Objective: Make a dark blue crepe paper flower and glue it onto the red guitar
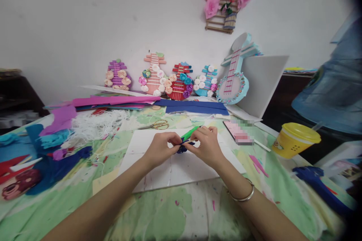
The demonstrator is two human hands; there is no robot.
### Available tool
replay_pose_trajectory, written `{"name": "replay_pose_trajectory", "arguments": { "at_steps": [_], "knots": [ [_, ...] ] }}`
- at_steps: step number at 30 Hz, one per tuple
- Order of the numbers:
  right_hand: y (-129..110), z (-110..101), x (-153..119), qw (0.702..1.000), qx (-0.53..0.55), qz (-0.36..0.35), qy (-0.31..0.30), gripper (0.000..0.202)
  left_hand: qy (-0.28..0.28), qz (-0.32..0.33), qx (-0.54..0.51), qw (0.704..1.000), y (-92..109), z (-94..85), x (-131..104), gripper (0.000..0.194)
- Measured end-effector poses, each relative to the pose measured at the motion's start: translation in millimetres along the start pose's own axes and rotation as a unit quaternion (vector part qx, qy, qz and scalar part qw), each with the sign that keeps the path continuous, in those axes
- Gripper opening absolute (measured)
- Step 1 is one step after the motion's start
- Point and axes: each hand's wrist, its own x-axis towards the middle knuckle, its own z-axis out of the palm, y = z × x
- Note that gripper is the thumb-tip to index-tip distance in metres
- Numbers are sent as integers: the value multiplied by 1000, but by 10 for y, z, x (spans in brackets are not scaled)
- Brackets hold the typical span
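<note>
Both my hands meet over a white board (158,173) lying on the table. My left hand (164,146) has thumb and forefinger pinched on a small dark blue crumpled piece (181,149), which looks like paper. Opposite it, my right hand (207,146) is closed, pinching a thin tan stick (189,142) against the blue piece. A bright green narrow object (189,134) slants up behind the fingertips, partly covered by the right hand; I cannot tell its kind. Gold-handled scissors (160,124) lie just beyond the board.
Behind stand several decorated toy instruments (178,83). White string (94,126) and coloured paper scraps (58,120) lie left. Blue paper strips (198,107) rest at the back. To the right are a phone (239,132), a yellow bucket (295,141) and a dark blue roll-like object (322,186).
</note>
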Motion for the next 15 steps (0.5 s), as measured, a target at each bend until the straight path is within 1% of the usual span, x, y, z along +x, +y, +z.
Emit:
{"name": "replay_pose_trajectory", "arguments": {
  "at_steps": [3,5,9,15],
  "knots": [
    [-4,-2,-5,1000,-12,-10,5,24,1,26,51,998,-18,5,-7,11],
    [-5,-2,-7,1000,-18,-17,8,23,-3,30,74,997,-23,5,-11,12],
    [-9,-4,-5,999,-26,-26,13,24,-15,11,63,998,-21,1,-13,11],
    [-18,-7,-5,999,-16,-27,22,25,-22,33,68,997,-16,-1,-2,15]
  ]
}}
